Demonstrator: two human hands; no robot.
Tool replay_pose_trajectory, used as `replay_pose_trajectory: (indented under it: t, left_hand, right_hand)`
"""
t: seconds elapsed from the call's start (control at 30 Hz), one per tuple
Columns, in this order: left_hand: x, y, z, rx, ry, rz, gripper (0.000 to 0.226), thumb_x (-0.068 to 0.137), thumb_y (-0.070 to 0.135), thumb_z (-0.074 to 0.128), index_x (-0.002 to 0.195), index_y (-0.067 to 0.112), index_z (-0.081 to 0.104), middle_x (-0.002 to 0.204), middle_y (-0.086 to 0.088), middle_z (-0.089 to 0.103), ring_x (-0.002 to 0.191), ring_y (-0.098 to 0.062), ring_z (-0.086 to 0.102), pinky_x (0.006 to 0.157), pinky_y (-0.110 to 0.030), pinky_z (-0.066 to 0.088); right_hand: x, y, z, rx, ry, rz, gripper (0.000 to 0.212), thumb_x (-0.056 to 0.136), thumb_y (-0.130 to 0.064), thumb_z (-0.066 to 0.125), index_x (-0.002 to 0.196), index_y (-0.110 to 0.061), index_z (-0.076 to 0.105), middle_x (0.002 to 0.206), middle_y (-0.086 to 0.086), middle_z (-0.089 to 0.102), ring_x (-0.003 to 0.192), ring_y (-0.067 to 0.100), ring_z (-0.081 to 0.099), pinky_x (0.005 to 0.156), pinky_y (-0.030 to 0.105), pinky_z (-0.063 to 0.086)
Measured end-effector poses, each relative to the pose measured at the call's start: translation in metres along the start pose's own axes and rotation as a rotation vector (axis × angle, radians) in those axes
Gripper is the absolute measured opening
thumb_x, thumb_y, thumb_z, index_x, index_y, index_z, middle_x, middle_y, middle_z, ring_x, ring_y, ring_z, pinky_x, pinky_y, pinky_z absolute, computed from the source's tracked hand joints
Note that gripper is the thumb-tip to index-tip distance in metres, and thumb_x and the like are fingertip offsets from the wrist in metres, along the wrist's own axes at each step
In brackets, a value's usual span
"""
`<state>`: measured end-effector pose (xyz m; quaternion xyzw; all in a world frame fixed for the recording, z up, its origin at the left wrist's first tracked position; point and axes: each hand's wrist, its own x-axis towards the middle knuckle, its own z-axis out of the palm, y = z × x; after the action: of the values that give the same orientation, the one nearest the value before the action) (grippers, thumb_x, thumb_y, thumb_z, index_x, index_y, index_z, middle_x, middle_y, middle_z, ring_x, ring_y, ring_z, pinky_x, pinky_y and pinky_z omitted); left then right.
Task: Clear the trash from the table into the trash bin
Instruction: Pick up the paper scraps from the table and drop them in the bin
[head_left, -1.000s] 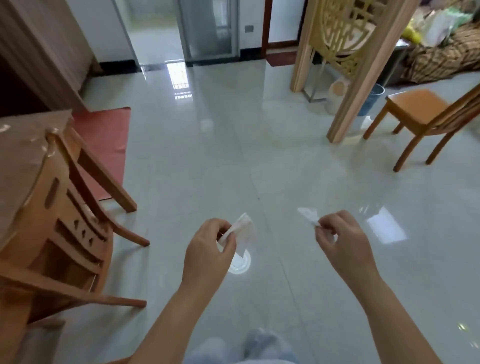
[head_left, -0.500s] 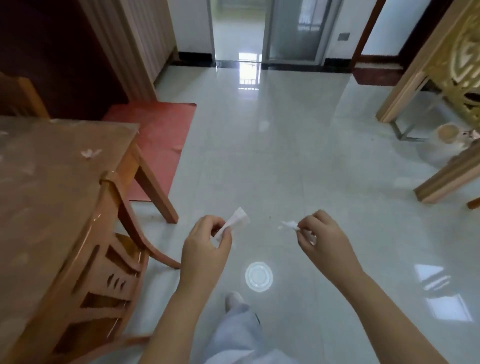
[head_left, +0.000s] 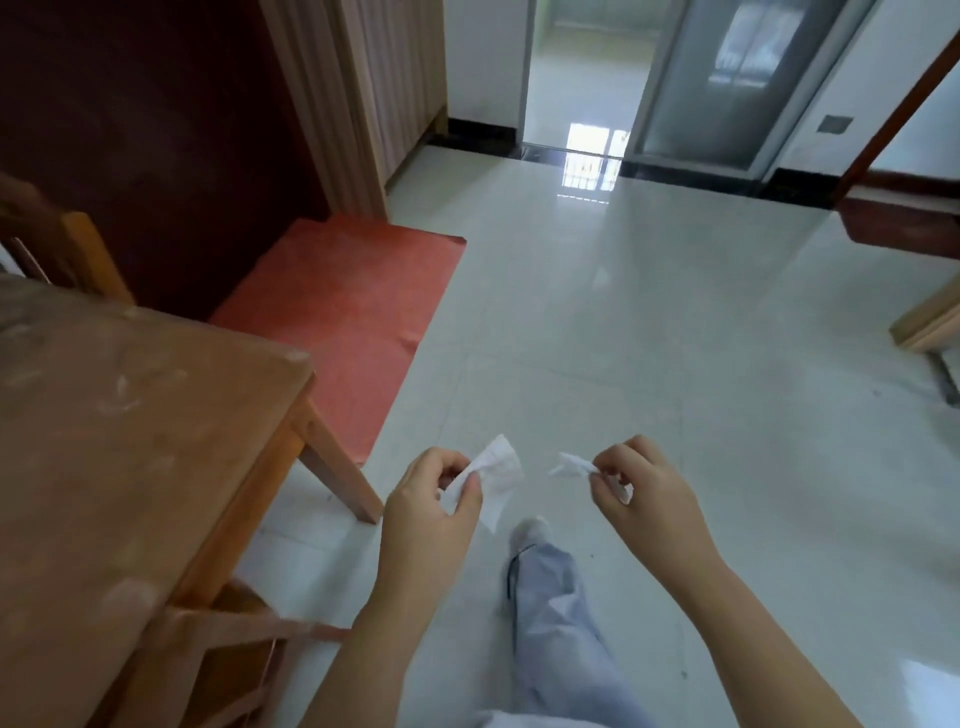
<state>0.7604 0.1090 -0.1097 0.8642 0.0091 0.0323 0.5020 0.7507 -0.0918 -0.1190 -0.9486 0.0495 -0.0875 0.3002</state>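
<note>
My left hand (head_left: 431, 512) pinches a white scrap of paper (head_left: 498, 470) between thumb and fingers, held over the tiled floor. My right hand (head_left: 641, 496) pinches a smaller crumpled white paper scrap (head_left: 571, 464). Both hands hover side by side in front of me, to the right of the wooden table (head_left: 119, 441). The table's top shows a few pale, blurred marks. No trash bin is in view.
A wooden chair (head_left: 218, 649) is tucked at the table's near corner. A red mat (head_left: 348, 291) lies beyond the table. My leg and foot (head_left: 540, 582) step forward on the glossy floor. A doorway (head_left: 587, 78) stands ahead, and a wooden post base (head_left: 930, 322) at right.
The view has swung left: the table fills more of the left side, and the chair and partition on the right have left the view. Both hands keep their paper scraps.
</note>
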Motion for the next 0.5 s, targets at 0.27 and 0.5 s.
replay_pose_trajectory:
  t: [0.27, 0.5]
  left_hand:
    - [0.207, 0.029, 0.043, 0.171, 0.092, 0.092, 0.012, 0.078, 0.005, 0.064, 0.079, 0.015, 0.058, 0.072, 0.015, 0.055, 0.074, 0.005, 0.05, 0.06, -0.006, 0.035]
    - [0.341, 0.03, 0.036, 0.22, 0.25, 0.064, 0.01, 0.078, 0.025, 0.053, 0.082, 0.017, 0.058, 0.074, 0.011, 0.057, 0.074, -0.007, 0.051, 0.061, -0.014, 0.04]
  right_hand:
    - [0.235, 0.022, 0.007, 0.078, -0.017, -0.072, 0.01, 0.075, -0.002, 0.065, 0.073, -0.01, 0.058, 0.075, 0.002, 0.051, 0.062, 0.022, 0.052, 0.053, 0.012, 0.035]
    - [0.391, 0.005, 0.037, 0.128, -0.087, -0.187, 0.012, 0.074, 0.0, 0.063, 0.072, -0.01, 0.057, 0.072, 0.003, 0.053, 0.062, 0.022, 0.052, 0.053, 0.019, 0.037]
